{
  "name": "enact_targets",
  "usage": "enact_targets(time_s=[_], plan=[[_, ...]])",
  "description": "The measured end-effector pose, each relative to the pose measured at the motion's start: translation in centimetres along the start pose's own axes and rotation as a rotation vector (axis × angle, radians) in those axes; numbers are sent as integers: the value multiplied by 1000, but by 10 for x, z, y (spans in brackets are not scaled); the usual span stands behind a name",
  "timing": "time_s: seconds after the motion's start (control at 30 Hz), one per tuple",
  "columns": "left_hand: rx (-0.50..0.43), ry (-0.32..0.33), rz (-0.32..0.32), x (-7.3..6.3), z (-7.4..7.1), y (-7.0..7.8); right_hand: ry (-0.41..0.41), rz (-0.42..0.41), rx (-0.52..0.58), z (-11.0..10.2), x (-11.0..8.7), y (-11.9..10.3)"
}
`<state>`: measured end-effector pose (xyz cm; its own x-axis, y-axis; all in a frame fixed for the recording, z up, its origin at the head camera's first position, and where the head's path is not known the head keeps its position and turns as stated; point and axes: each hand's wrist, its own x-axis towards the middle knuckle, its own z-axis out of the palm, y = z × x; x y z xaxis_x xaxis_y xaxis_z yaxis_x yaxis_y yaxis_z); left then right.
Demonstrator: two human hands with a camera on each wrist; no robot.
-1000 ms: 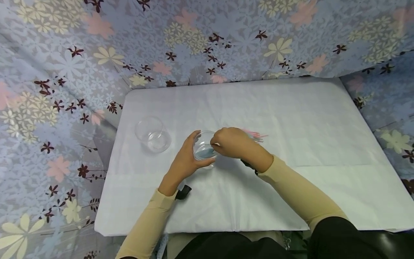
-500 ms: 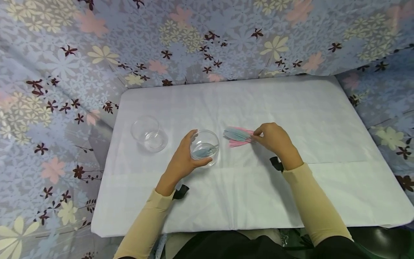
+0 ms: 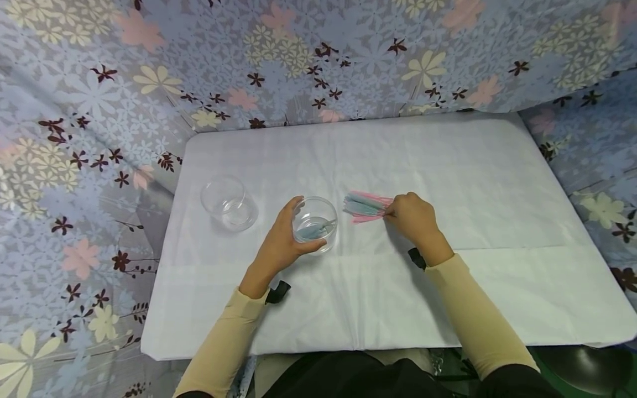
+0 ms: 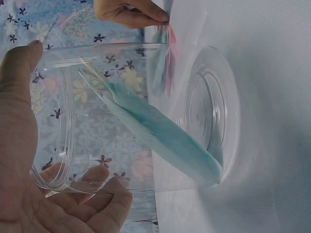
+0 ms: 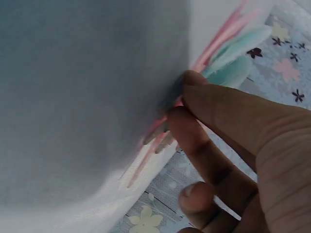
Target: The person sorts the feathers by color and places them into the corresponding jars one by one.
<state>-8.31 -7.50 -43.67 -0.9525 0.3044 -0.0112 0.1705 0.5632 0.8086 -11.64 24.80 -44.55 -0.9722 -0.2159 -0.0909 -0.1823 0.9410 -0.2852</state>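
Observation:
In the head view my left hand (image 3: 278,243) grips a clear plastic cup (image 3: 332,236) near its rim, the thumb on the near side and fingers on the far side. Inside the cup leans a teal feather (image 4: 155,128), its quill up toward the mouth and its vane down at the base. To the right of the cup lies a small pile of teal and pink feathers (image 3: 364,204), their quills pointing right. My right hand (image 3: 414,218) pinches at those quills with thumb and index finger; the fingertips partly hide which feather is between them.
Another clear plastic cup (image 3: 238,214) stands on the left part of the table. A white cloth (image 3: 473,182) covers the tabletop. Floral curtains (image 3: 373,61) hang behind the table and at both sides.
The right hand has left the cup and moved right to the feather pile, where its fingers have closed in on the quills. The teal feather now rests released in the cup, still held by the left hand.

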Motion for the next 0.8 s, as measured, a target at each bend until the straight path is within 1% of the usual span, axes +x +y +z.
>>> enact_targets(time_s=[0.2,0.43,0.53,0.63,0.8], plan=[[3,6,-1,1,-2,1,56,-56,-63,3,3,3],[5,7,3,2,-3,1,114,-184,-124,8,5,9],[4,6,1,2,-2,1,132,-219,-134,9,5,13],[-6,3,0,2,-1,0,134,-221,-124,10,3,17],[-17,-1,-3,0,-1,-1,134,-195,-97,8,0,20]])
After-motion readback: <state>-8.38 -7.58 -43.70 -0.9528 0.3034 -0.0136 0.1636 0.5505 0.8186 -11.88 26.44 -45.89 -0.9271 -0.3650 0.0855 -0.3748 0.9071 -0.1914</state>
